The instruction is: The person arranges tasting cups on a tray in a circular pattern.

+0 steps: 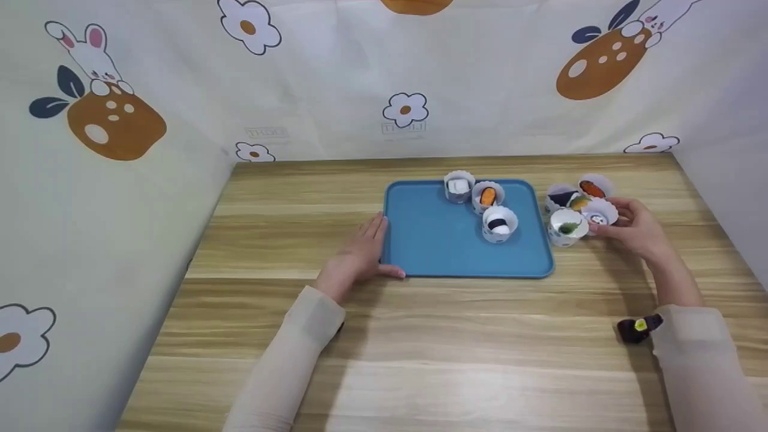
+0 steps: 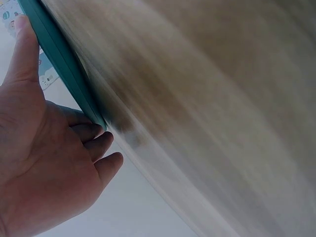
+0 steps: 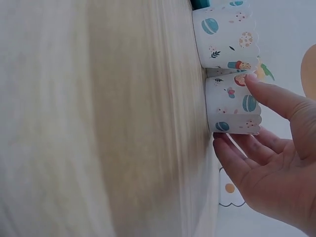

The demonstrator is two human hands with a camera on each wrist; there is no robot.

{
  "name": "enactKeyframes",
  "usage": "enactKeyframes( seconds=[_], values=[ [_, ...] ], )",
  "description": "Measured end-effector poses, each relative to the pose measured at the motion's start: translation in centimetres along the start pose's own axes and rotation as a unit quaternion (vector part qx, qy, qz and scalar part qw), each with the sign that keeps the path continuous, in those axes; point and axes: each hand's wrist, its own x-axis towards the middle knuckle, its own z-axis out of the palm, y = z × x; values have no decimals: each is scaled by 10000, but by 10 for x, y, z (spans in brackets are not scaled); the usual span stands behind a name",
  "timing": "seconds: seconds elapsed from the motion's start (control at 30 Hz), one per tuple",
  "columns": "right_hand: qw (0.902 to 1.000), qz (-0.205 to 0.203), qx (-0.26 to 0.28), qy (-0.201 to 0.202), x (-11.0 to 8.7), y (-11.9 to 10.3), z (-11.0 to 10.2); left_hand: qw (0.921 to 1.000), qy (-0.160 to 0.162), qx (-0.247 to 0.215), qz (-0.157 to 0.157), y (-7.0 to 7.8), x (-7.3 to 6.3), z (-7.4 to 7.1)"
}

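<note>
My left hand (image 1: 362, 249) lies against the left edge of a blue tray (image 1: 432, 234), fingers straight along the side and thumb at the near edge. In the left wrist view, the fingertips touch the tray's rim (image 2: 74, 74). To the right of the tray, my right hand (image 1: 639, 231) grips a white paper baking cup (image 1: 607, 221) between thumb and fingers. The right wrist view shows this patterned cup (image 3: 232, 103) standing on the table, thumb at its scalloped rim. Beside it stands a cup with a green leafy piece (image 1: 569, 228).
Three paper cups stand on the tray: one with white pieces (image 1: 458, 186), one with an orange piece (image 1: 488, 196), one with a black-and-white piece (image 1: 498, 225). Behind the gripped cup are cups with a dark piece (image 1: 561, 198) and a red piece (image 1: 593, 189). A patterned sheet (image 1: 336, 78) borders the table.
</note>
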Motion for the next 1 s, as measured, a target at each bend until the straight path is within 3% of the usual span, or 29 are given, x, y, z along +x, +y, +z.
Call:
enactKeyframes(
  seconds=[0.7,1.0],
  values=[
    [9995,230,-85,179,-3,-2,-1,9999,11,-138,-47,-1,0,1],
    [9994,255,-104,198,-6,-4,-4,10000,44,82,-31,-1,2,2]
  ],
)
